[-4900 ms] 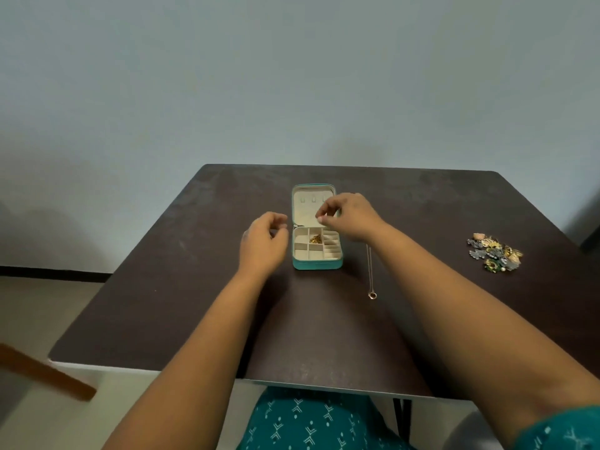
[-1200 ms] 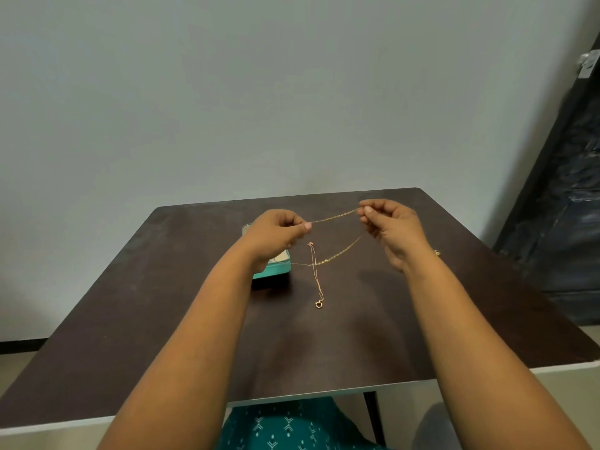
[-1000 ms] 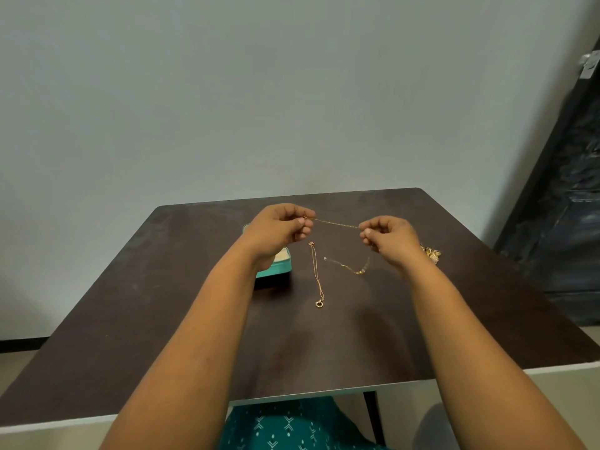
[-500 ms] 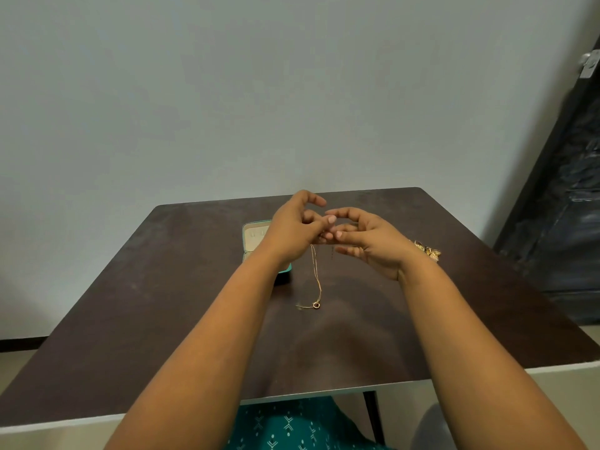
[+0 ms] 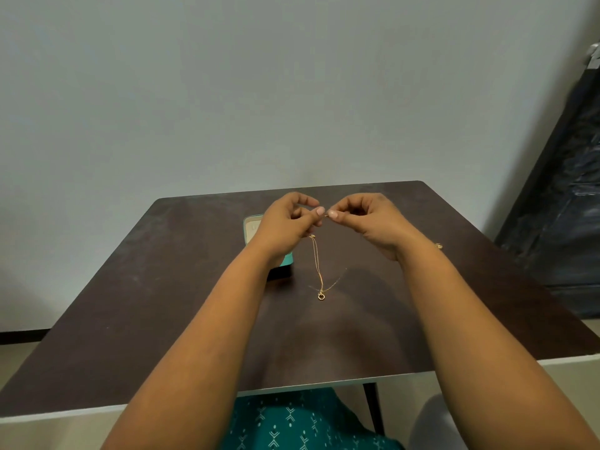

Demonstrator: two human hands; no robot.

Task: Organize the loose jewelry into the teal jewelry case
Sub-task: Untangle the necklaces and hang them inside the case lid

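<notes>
My left hand (image 5: 287,227) and my right hand (image 5: 370,222) are raised over the table with their fingertips almost touching, both pinching a thin gold chain (image 5: 326,215). A second gold necklace (image 5: 317,267) with a small ring pendant lies on the table below them, and a thin strand runs off to the right near its ring. The open teal jewelry case (image 5: 252,226) sits behind my left hand, which hides most of it. Its cream-lined lid shows at the back.
The dark brown table (image 5: 162,303) has a pale front edge. A bit of the loose jewelry pile (image 5: 439,245) peeks out past my right wrist. A dark panel (image 5: 565,203) leans at the far right. Teal patterned cloth shows below the table.
My hands held the gold chain stretched apart, then came together. They now pinch it close, fingertip to fingertip, slightly higher than half a second ago. The necklace on the table stays put.
</notes>
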